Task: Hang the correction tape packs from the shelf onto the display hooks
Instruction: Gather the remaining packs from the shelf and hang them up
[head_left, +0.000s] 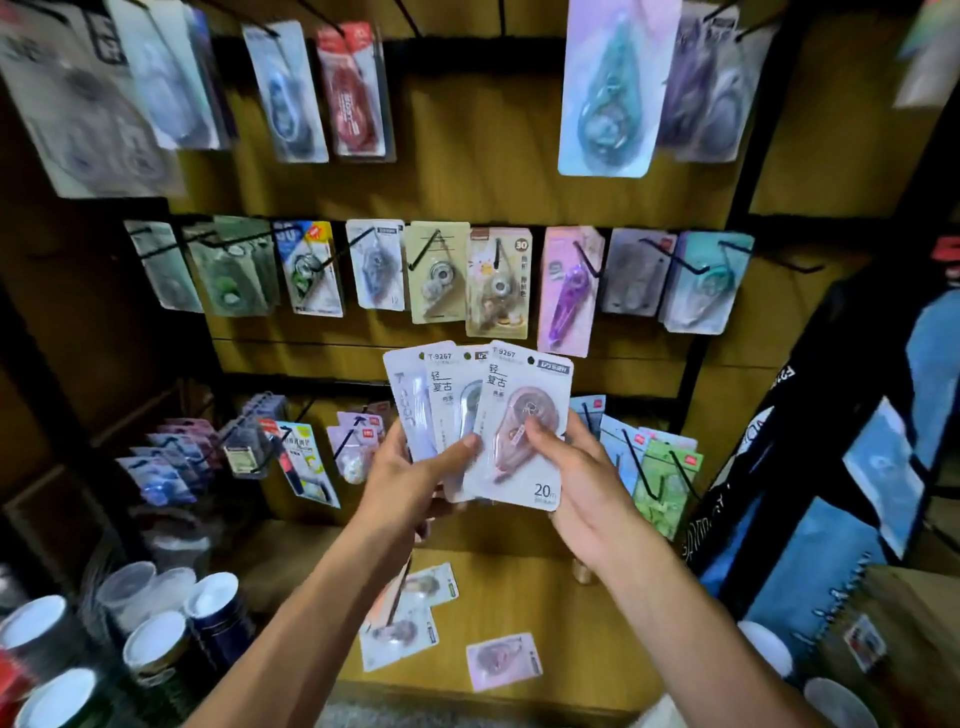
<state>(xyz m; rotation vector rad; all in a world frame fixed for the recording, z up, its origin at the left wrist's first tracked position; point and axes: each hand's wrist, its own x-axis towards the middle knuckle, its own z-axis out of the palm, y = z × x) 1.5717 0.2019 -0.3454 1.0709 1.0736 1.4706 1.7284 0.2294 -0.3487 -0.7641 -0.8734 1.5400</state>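
In front of the display wall I hold a fan of three white correction tape packs. My left hand (410, 467) grips the two packs at the back (426, 395), thumb across their lower edge. My right hand (571, 467) pinches the front pack (524, 415), a pink dispenser marked 20m, with the thumb on its blister. More packs (415, 613) lie flat on the wooden shelf (597, 623) below, one pink pack (501, 660) nearer the front edge. Black display hooks (431, 249) with hanging packs fill the rows above.
Black hooks (644, 467) with green and blue packs hang just right of my right hand, others (306, 457) to the left. Cups and tins (156, 639) stand at the lower left. A dark rack of blue items (831, 493) juts out on the right.
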